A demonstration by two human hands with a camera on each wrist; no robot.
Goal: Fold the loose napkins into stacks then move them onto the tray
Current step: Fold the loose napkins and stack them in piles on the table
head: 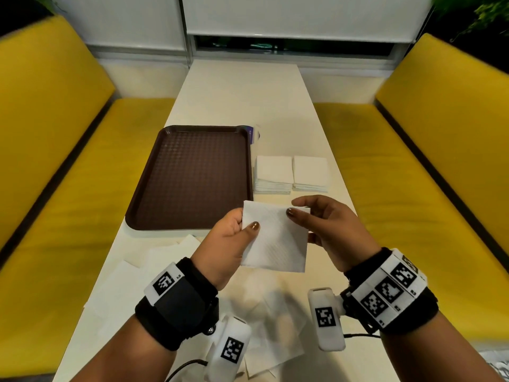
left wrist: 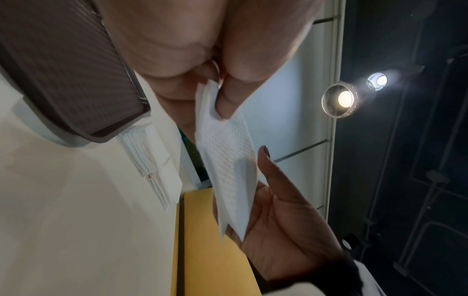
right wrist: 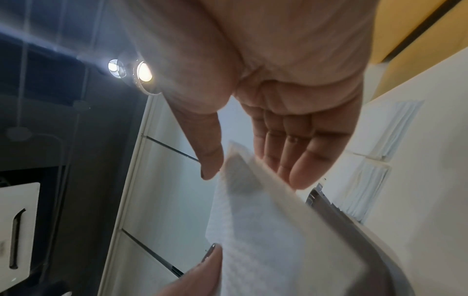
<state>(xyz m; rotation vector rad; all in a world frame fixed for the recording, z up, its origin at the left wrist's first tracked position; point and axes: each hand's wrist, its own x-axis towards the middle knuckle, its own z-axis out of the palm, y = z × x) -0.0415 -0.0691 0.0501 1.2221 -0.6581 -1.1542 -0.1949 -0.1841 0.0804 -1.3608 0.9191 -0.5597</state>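
A folded white napkin [head: 275, 238] [left wrist: 225, 152] [right wrist: 253, 230] is held in the air above the near end of the table. My left hand [head: 246, 226] [left wrist: 207, 100] pinches its left edge, thumb on top. My right hand [head: 300, 216] [right wrist: 243, 170] is at its right corner, with straight fingers under the paper and the thumb raised just off it. The empty brown tray [head: 192, 175] [left wrist: 63, 70] lies ahead to the left. Two stacks of folded napkins [head: 274, 173] [head: 310, 172] sit right of the tray. Loose unfolded napkins [head: 154, 260] [head: 275, 326] lie on the table under my wrists.
The long white table [head: 242, 100] runs away from me between two yellow benches [head: 68, 161] [head: 427, 161]. A small packet [head: 254, 133] lies at the tray's far right corner. A wall and a window close off the far end.
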